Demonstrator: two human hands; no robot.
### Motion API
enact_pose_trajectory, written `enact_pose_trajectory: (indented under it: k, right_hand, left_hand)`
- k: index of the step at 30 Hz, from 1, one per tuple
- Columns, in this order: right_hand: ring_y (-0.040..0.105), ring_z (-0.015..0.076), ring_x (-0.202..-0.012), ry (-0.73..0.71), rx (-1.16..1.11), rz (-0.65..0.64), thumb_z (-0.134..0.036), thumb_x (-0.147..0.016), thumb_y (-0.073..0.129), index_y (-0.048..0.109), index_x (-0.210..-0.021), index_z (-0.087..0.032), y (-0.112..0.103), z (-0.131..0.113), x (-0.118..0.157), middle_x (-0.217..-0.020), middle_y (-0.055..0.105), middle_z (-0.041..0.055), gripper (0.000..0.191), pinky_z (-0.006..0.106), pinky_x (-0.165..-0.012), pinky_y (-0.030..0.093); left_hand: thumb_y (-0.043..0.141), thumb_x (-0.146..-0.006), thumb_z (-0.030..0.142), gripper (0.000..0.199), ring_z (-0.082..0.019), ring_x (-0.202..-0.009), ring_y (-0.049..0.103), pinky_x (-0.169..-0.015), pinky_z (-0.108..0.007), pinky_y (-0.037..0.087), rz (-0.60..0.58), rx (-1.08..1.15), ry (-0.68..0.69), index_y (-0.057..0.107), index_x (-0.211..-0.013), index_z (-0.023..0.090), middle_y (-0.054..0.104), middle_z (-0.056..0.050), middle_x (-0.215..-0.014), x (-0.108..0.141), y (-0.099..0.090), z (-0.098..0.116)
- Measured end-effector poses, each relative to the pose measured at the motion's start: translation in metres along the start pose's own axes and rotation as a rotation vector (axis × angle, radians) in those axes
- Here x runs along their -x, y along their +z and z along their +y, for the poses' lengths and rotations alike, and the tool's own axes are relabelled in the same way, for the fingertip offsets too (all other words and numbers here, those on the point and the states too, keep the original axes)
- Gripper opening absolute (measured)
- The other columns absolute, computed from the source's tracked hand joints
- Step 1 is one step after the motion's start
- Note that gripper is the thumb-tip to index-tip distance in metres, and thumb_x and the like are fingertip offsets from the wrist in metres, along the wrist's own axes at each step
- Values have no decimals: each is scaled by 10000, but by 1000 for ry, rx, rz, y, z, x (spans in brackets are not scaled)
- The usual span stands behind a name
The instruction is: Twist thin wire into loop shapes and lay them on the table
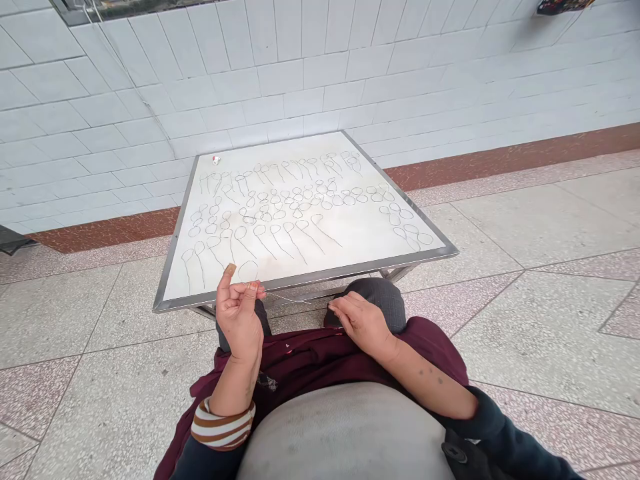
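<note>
My left hand is raised at the near edge of the table, thumb and fingertips pinched on a thin wire. The wire runs from that pinch toward my right hand, which is over my lap with its fingers pressed together. Whether the wire reaches those right fingertips, I cannot tell. Just above my left fingers shows a round wire loop; whether it belongs to the held wire is unclear. Several looped wires with long tails lie in rows on the white table.
Double-ring wire pieces lie across the table's middle. A small white-and-red item sits at its far left corner. The metal-edged table stands close to a white tiled wall. My knee is near its front edge.
</note>
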State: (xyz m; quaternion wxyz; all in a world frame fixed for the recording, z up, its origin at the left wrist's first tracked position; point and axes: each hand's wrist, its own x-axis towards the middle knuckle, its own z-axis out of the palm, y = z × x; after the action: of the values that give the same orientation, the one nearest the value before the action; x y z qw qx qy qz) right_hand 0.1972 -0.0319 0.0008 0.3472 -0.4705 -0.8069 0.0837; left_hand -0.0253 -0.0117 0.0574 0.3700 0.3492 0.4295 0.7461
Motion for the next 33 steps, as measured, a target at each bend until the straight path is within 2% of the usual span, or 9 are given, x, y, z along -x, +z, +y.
enact_pose_trajectory:
  k: [3,6,10,12,19,27,33]
  right_hand:
    - [582,200,-770,143,-122,127,-259,-980,464,651,-936,-208,-12,-5,-16,-799,680,58,199,318,-705,466]
    - [596,205,-807,53,-206,42,-319,-959,525,660,-1033,-224,-15,-28,-42,-897,707,60,181,338,-743,478]
    - [591,194,-827,1,-236,16,-348,-906,621,660,-983,-209,1,-55,-64,-844,692,39,164,302,-712,469]
    - [569,185,-797,-20,-203,12,-305,-934,578,658,-939,-208,9,-60,-65,-822,681,32,125,294,-700,451]
    - [485,184,-734,-120,-70,29,-165,-975,416,643,-928,-194,17,-60,-59,-772,622,47,234,287,-657,416]
    - [483,191,-723,-163,-18,60,-112,-953,404,628,-960,-189,24,-54,-54,-755,606,42,237,292,-644,434]
    - [527,187,-749,-145,13,97,-184,-956,510,627,-971,-202,27,-50,-48,-803,657,40,119,286,-653,450]
  left_hand:
    - [760,-751,225,589,-112,-648,636,-756,-283,529,-57,-28,-36,554,-1304,211,622,51,-665,4,4,2]
    - [763,-750,243,605,-120,-670,642,-744,-272,517,-86,-28,-90,543,-1313,206,631,44,-672,12,11,0]
    - [761,-755,240,595,-128,-737,661,-822,-284,501,-99,1,-131,540,-1306,209,632,52,-666,20,16,-1]
    - [754,-764,242,586,-122,-733,653,-825,-280,498,-115,0,-146,537,-1307,211,645,47,-678,22,16,0]
    - [749,-769,223,557,-112,-701,632,-819,-277,499,-102,-10,-147,550,-1289,196,653,48,-675,25,16,-3]
    - [746,-773,274,573,-121,-722,634,-858,-299,494,-93,-16,-162,539,-1303,207,655,41,-695,28,16,-11]
    - [728,-791,268,565,-121,-744,638,-930,-328,472,-88,-33,-140,526,-1316,213,629,57,-671,28,15,-11]
